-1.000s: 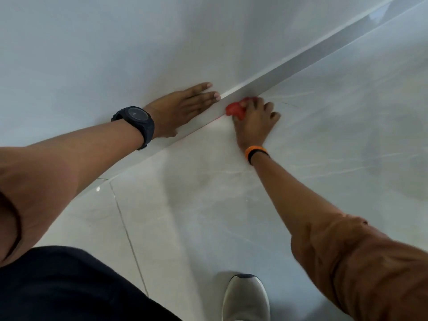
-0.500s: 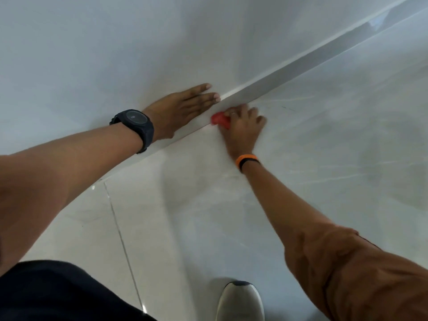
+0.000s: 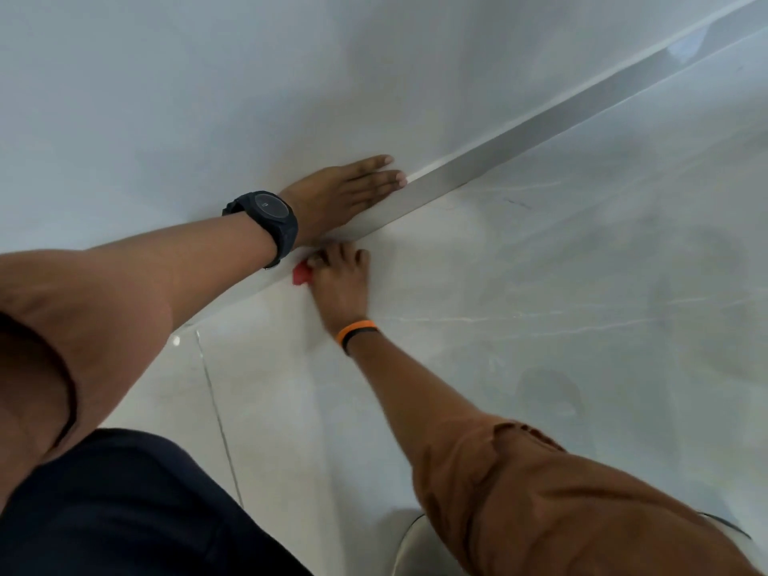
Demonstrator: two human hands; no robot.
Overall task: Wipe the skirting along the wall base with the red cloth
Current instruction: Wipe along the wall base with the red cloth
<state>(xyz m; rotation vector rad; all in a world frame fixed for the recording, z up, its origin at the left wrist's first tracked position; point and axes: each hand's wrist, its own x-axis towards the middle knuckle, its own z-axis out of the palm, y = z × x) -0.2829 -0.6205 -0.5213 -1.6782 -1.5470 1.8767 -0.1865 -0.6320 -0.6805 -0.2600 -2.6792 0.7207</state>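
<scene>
The left hand (image 3: 340, 193) lies flat and open against the wall (image 3: 208, 97), fingers pointing toward 2 o'clock, just above the skirting (image 3: 519, 143). The right hand (image 3: 338, 280) is clenched on the red cloth (image 3: 301, 276), pressing it to the skirting at the floor (image 3: 540, 326) edge. Only a bit of cloth shows, at the hand's 9 o'clock, under the left wrist's watch (image 3: 270, 214).

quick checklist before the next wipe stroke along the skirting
1. Small red cloth in right hand grip: ok.
2. Cloth against the glossy grey skirting strip: ok.
3. Left hand flat on the pale wall, bracing: ok.
4. Left forearm crosses over the skirting beside the cloth, path that way blocked: not ok.
5. Skirting toward the far end unobstructed: ok.
6. Dirt left on skirting: cannot tell.
</scene>
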